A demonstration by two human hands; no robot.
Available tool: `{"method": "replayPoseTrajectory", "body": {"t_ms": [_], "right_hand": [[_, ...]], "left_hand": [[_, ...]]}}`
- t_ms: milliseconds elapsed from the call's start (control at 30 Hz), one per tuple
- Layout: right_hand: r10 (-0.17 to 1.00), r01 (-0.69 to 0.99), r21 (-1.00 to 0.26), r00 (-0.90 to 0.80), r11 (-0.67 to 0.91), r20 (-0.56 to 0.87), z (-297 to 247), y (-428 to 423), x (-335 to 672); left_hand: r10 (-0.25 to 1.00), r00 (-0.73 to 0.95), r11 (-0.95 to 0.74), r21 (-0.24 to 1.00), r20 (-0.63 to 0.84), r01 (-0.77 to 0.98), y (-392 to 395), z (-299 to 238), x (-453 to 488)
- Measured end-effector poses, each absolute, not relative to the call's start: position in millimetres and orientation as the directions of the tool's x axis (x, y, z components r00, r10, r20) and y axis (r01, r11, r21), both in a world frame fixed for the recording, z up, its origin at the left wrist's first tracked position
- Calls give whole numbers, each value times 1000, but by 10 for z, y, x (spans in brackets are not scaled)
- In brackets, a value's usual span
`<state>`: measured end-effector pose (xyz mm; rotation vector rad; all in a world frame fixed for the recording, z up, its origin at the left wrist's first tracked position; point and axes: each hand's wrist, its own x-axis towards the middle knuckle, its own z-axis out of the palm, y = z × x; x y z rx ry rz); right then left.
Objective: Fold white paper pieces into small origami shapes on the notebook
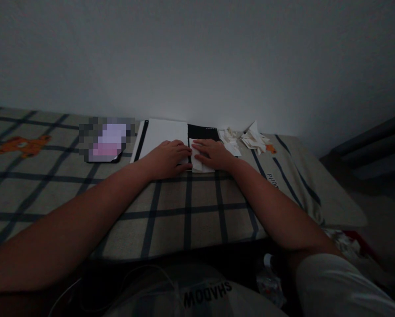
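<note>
Left hand [169,159] on one notebook [166,131], right hand [215,154] on one paper [201,166], palms down, fingers extended, near cloth's [202,193] far edge.

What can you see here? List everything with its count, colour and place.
Wall: 1, grey, behind
Cloth: 1, beige, dark-checked, across middle
Cartoon prints: 2, orange, left and right on cloth
Phone: 1, dark, screen blurred, left on cloth
White sheet: 1, white, left of centre
Black sheet: 1, black, centre
Small paper: 1, white, over black sheet
Paper scraps: several, white, right of centre
Bottle: 1, clear, white cap, lower right
Cord: 1, white, lower left
Red item: 1, red, lower right, unclear
Shirt: 1, pale, bottom
Left hand: 1, bare, over white sheet
Right hand: 1, bare, on small paper
</note>
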<state>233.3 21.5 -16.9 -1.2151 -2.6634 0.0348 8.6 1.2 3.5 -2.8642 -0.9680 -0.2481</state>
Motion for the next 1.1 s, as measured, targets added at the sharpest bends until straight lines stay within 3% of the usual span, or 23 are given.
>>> {"method": "replayPoseTrajectory", "body": {"t_ms": [600,1100], "right_hand": [[725,704,-170,-670,689,162,-110,172,2383],[739,715,-190,-643,673,201,-138,193,2357]], "left_hand": [[673,712,-723,-25,203,690,-60,56,165],[662,723,-734,-28,198,679,-71,67,159]]}}
